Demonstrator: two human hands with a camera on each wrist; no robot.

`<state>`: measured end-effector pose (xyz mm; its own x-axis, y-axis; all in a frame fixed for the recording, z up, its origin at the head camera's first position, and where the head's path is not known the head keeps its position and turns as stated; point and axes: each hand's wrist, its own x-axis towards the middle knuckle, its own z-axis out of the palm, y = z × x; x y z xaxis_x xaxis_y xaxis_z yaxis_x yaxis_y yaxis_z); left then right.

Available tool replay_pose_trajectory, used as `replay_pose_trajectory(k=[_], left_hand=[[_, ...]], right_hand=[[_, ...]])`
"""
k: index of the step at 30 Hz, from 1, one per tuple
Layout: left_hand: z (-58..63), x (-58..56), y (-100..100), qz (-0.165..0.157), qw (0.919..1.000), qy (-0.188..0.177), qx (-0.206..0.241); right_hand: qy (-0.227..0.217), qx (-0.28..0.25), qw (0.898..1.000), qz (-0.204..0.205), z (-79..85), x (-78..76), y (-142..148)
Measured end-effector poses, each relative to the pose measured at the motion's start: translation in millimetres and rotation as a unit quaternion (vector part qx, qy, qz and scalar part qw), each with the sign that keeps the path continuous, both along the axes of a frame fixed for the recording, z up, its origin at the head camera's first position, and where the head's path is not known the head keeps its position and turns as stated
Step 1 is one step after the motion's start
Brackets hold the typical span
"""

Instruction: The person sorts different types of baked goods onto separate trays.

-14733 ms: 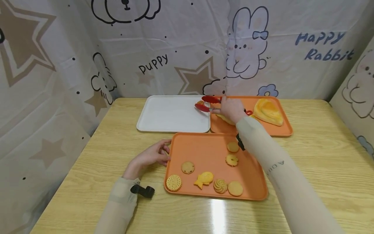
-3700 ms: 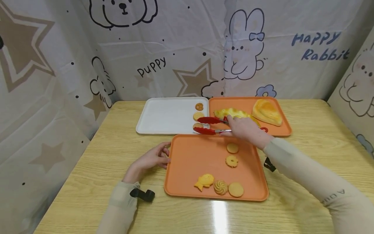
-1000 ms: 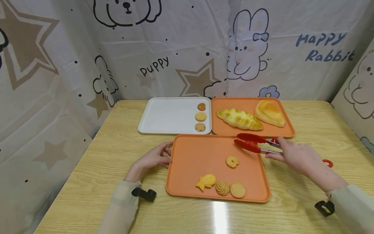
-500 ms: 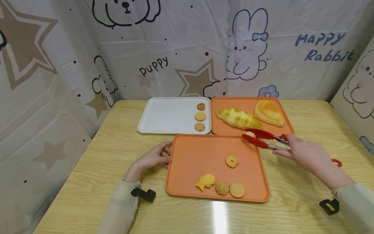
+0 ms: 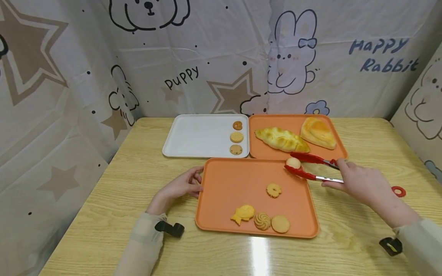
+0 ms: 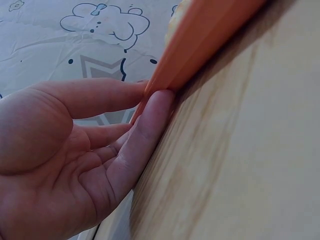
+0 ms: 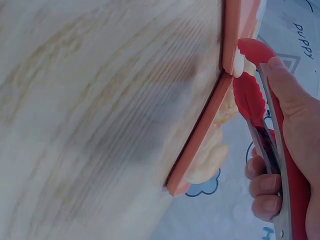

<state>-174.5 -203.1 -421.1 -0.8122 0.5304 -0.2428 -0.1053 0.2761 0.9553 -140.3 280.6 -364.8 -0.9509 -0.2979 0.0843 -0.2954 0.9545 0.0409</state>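
My right hand (image 5: 362, 182) grips red-tipped metal tongs (image 5: 304, 173), which reach over the far right corner of the front orange tray (image 5: 235, 184). Between the tong tips is a plain round cookie (image 5: 293, 163); whether both tips press it is unclear. At that tray's left rim, my left hand (image 5: 179, 188) holds the edge between thumb and fingers, as the left wrist view shows. On the tray lie a ring-shaped cookie (image 5: 274, 190), a fish-shaped cookie (image 5: 243, 214), a swirl cookie (image 5: 262, 221) and another plain round cookie (image 5: 280, 224).
A white tray (image 5: 197, 136) stands behind on the left, with a small brown pretzel (image 5: 237, 125), a dotted cookie (image 5: 236, 137) and a speckled cookie (image 5: 236, 149) along its right side. Beside it, a second orange tray (image 5: 257, 151) bears a long bread (image 5: 282, 140) and a folded bread (image 5: 318, 133).
The dotted and speckled cookies went from the front tray to the white one. Then the tongs moved a plain round cookie to the far right corner. My left hand stays put.
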Motion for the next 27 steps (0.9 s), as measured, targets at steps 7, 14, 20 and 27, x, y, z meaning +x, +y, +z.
replay_pose_trajectory(k=[7, 14, 20, 27], left_hand=[[-0.4, -0.5, 0, 0.005, 1.0000, 0.002, 0.001], [-0.4, 0.0, 0, 0.006, 1.0000, 0.002, -0.001], [-0.3, 1.2, -1, 0.012, 0.9999, 0.005, -0.006], [-0.4, 2.1, -1, 0.012, 0.9999, 0.000, -0.004]], right_hand=[[0.059, 0.032, 0.997, 0.030, -0.9, -2.5, -1], [0.085, 0.033, 0.995, 0.045, -2.2, -6.3, 0], [0.062, 0.010, 0.997, 0.036, 1.5, -9.2, -5], [0.015, -0.008, 0.999, 0.031, 8.1, -15.7, -23]])
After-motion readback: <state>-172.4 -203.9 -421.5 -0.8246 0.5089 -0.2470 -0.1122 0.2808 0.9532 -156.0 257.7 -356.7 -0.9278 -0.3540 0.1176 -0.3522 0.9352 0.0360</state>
